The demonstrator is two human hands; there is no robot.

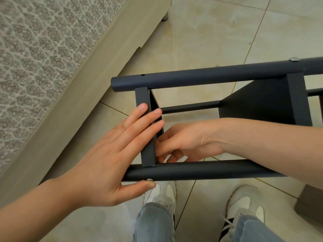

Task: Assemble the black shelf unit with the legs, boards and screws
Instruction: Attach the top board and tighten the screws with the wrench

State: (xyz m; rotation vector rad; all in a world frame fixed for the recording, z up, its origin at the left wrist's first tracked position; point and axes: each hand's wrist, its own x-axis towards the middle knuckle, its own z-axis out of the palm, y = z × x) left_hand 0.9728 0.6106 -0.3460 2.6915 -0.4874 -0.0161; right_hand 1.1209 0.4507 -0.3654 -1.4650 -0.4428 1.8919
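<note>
Head view: we are working midway. Our left hand point(104, 154) is pressing flat on the end board point(148, 154) of the sideways shelf unit point(258, 105), thumb at a screw point(150, 180); our right hand point(185, 142) is curling behind, grip unclear; the hole point(143, 75) in the far leg point(209, 74) is sitting empty.

The far leg point(201, 74) and near leg point(209, 169) of the black shelf unit both run out past the right edge, so their other ends are unseen. The right hand point(188, 142) reaches inside the frame; its fingertips are tucked behind the end board point(146, 130), and whether they pinch anything cannot be told. The left hand point(104, 154) covers part of the screw point(149, 180) with its thumb. The right forearm hides the near corner of the second board point(258, 102). A dark brown object point(309, 203) is cut off by the right edge and cannot be identified
</note>
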